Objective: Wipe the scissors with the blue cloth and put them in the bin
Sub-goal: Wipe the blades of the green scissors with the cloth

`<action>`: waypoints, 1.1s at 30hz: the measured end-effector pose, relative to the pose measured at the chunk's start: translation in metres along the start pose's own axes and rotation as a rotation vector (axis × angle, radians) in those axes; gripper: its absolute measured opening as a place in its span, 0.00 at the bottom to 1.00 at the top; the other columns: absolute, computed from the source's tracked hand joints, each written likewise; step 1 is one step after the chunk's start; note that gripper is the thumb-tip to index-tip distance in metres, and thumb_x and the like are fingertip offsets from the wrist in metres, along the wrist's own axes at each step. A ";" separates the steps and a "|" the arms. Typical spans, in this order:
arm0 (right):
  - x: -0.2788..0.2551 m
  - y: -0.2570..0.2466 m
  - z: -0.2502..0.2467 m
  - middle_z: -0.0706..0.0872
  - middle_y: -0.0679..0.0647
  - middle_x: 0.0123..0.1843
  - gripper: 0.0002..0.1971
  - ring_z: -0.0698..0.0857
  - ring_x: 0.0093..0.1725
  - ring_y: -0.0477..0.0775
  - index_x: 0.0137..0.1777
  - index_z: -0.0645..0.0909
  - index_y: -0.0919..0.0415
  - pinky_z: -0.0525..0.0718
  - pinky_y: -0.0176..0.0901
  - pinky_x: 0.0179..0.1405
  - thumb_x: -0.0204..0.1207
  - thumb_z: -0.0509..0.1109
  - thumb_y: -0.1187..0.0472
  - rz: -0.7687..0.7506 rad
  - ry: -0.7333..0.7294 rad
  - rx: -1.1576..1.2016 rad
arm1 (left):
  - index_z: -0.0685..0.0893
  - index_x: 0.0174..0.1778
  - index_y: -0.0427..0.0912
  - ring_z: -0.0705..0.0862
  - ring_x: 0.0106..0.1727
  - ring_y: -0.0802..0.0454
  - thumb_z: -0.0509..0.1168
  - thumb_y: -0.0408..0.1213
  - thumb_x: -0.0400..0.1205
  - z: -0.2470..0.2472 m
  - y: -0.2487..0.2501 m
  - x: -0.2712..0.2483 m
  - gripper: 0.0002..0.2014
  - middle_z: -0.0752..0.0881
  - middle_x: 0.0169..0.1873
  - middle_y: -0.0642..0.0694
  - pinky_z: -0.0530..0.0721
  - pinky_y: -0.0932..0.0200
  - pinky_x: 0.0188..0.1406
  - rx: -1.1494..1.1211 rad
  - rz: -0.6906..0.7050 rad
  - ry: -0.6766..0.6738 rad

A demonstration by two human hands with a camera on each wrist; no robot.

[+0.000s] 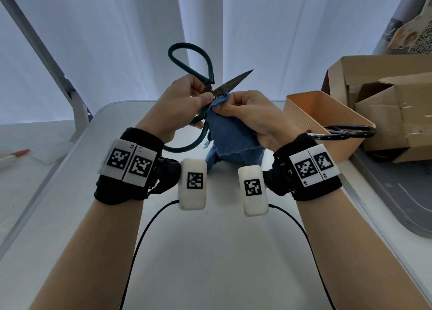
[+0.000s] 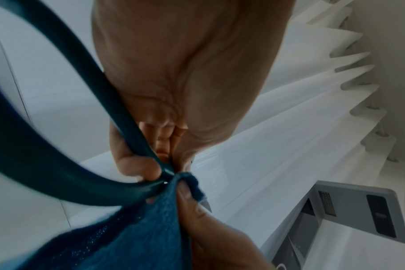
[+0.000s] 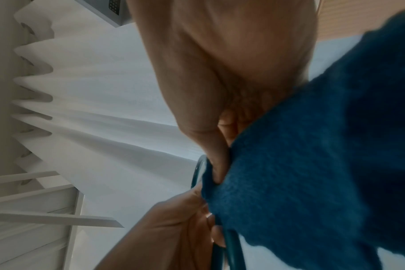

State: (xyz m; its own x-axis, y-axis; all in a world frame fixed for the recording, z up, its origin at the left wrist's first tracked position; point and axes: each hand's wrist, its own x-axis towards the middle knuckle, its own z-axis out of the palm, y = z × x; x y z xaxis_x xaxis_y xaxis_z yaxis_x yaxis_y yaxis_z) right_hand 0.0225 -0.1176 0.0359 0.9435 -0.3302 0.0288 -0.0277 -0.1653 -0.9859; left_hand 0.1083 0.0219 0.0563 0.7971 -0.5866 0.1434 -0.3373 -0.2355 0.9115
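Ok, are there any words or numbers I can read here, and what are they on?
"L2": left wristband tag.
"R1": right wristband tag.
"R2": the tag beside it.
The mark next to "L2" is too faint to read. The square codes are patterns, not words.

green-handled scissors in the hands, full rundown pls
The green-handled scissors are large, with two wide teal loop handles and dark, dull, seemingly rusty metal blades. They are held open above the white table, one blade pointing up and to the right. The left hand grips them near the pivot, and the right hand pinches the blue cloth against the blade base. Nothing else touches them.
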 end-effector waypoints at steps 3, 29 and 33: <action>0.000 0.000 -0.001 0.92 0.63 0.54 0.07 0.89 0.49 0.52 0.53 0.89 0.67 0.89 0.46 0.54 0.80 0.71 0.67 0.006 -0.011 -0.028 | 0.78 0.55 0.39 0.84 0.37 0.54 0.66 0.33 0.86 0.001 -0.002 0.000 0.04 0.82 0.48 0.42 0.84 0.64 0.24 0.024 0.005 0.015; 0.001 0.003 -0.001 0.92 0.60 0.56 0.08 0.90 0.55 0.54 0.54 0.88 0.61 0.87 0.45 0.57 0.82 0.68 0.69 0.005 -0.059 -0.052 | 0.78 0.57 0.38 0.84 0.38 0.52 0.66 0.33 0.86 0.005 -0.004 0.001 0.06 0.82 0.49 0.42 0.84 0.63 0.24 0.039 0.012 0.018; 0.002 0.003 0.001 0.90 0.62 0.48 0.08 0.90 0.48 0.58 0.46 0.83 0.66 0.88 0.50 0.55 0.80 0.74 0.61 0.010 -0.022 -0.037 | 0.79 0.58 0.36 0.83 0.37 0.53 0.65 0.33 0.87 0.003 -0.003 0.002 0.07 0.82 0.50 0.40 0.84 0.64 0.25 0.019 0.007 0.021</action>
State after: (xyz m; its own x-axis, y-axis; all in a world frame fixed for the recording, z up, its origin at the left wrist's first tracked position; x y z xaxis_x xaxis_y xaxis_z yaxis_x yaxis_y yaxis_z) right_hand 0.0242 -0.1177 0.0326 0.9501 -0.3117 0.0146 -0.0493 -0.1962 -0.9793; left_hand 0.1094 0.0193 0.0530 0.8048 -0.5722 0.1577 -0.3519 -0.2460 0.9031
